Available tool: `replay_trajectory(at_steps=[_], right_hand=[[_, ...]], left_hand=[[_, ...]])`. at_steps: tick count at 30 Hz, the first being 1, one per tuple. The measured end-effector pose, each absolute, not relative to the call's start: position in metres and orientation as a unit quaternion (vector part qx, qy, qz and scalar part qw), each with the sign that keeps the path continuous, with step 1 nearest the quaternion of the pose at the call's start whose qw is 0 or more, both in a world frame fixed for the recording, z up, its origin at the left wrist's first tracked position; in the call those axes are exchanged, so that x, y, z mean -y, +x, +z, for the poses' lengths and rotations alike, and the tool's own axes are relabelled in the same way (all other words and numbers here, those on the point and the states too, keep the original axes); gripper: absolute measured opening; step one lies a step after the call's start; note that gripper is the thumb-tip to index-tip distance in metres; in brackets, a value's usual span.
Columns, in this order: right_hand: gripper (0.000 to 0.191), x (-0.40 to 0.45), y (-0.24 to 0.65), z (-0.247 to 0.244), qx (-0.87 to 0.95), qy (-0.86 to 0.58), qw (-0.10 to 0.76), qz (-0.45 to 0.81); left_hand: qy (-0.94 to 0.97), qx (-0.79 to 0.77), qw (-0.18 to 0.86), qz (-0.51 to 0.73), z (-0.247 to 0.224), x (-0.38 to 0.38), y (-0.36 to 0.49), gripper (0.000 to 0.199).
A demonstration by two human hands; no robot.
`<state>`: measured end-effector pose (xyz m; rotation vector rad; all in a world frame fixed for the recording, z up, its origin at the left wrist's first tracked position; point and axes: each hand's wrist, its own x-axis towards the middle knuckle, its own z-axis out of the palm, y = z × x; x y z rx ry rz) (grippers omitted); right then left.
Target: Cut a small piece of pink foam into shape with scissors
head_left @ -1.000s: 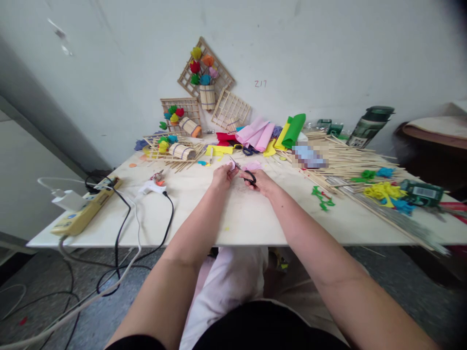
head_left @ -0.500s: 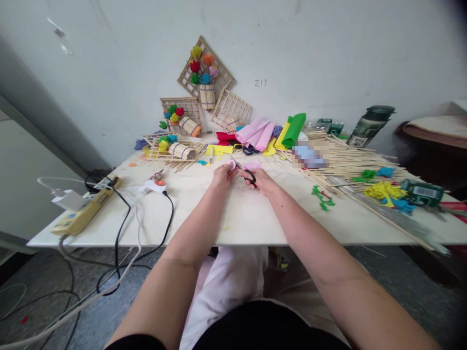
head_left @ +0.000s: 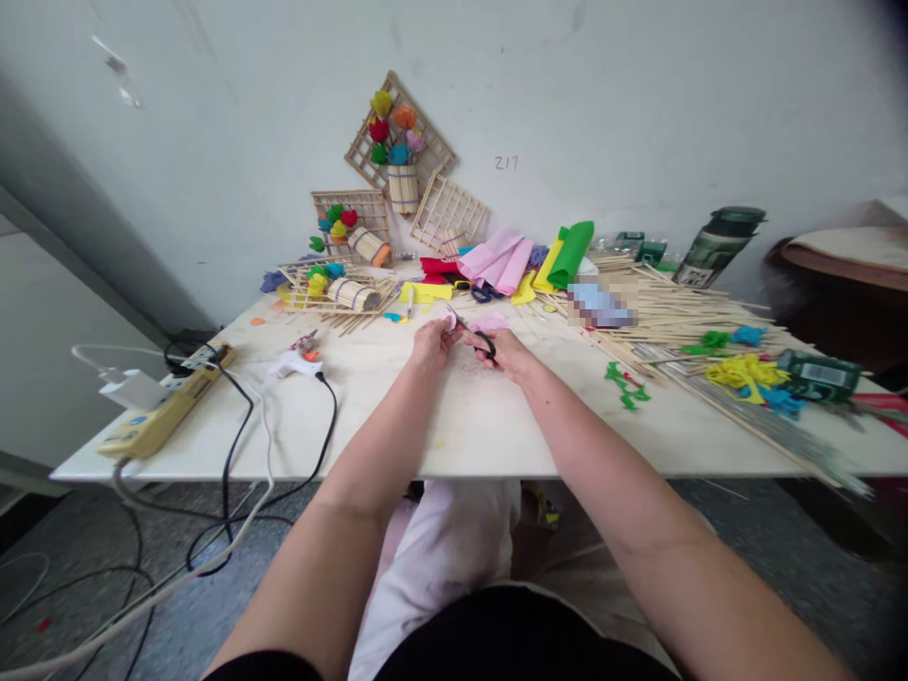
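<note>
Black-handled scissors (head_left: pixel 484 343) are in my right hand (head_left: pixel 505 350), their blades pointing up and left toward my other hand. Between the fingers of my left hand (head_left: pixel 432 342) is a small pink piece (head_left: pixel 449 323), touching or very near the blades. More pink material (head_left: pixel 489 323) lies on the table just behind my right hand. Behind both hands are a yellow sheet (head_left: pixel 426 291), folded pink sheets (head_left: pixel 498 262) and a second pair of scissors (head_left: pixel 485 294).
Stick lattices with colored flowers (head_left: pixel 403 142) stand against the wall. A glue gun (head_left: pixel 296 364) and power strip (head_left: pixel 166 407) are at left. Thin sticks (head_left: pixel 681 303), green pieces (head_left: pixel 625 386), a yellow bundle (head_left: pixel 744 372) and a dark bottle (head_left: pixel 720 246) occupy the right.
</note>
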<state>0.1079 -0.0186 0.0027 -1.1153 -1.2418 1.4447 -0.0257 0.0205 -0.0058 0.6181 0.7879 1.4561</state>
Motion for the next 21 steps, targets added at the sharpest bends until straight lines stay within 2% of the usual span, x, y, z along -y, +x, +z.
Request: replay_trajectory(at_steps=[21], right_hand=[[0.023, 0.0241, 0.1082, 0.0069, 0.494, -0.448, 0.447, 0.596]], left_hand=[[0.275, -0.339, 0.627, 0.646, -0.0036, -0.0171, -0.0252, 0.010]])
